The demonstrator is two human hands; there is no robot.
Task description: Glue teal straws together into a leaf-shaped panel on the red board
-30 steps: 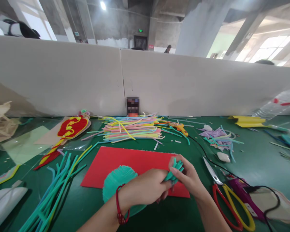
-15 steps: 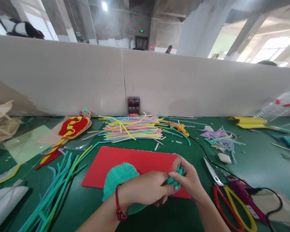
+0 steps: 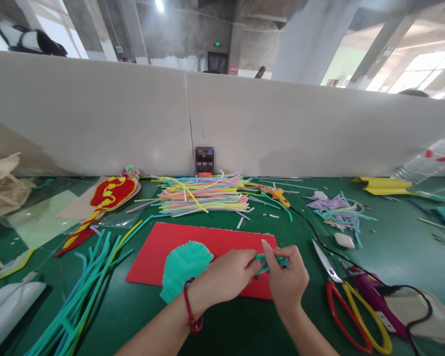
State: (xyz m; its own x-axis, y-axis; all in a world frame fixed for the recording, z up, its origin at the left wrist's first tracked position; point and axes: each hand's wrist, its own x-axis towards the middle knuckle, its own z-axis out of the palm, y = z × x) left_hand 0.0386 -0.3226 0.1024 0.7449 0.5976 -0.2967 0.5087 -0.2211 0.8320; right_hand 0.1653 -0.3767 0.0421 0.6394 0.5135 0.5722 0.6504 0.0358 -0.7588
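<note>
Between my two hands is a small bundle of teal pipe cleaners (image 3: 261, 263), held over the right part of a red sheet (image 3: 222, 241). My left hand (image 3: 230, 277), with a red cord bracelet at its wrist, is closed on the bundle's left end. On the other end, my right hand (image 3: 287, 277) grips with thumb and fingers; its palm hides part of the strands. A flat teal leaf-shaped piece of pipe cleaners (image 3: 185, 267) lies on the red sheet's left part, partly covered by my left forearm.
Loose teal and blue pipe cleaners (image 3: 81, 291) lie at left, a multicoloured pile (image 3: 203, 198) at the back. An orange glue gun (image 3: 276, 194) trails a black cord. Open scissors (image 3: 335, 279) and a purple device (image 3: 374, 301) lie at right. A red-and-yellow ornament (image 3: 113, 193) rests back left.
My right hand has turned, its thumb now pointing up along the bundle. My left hand has shifted slightly left and up, and the teal bundle now lies more level.
</note>
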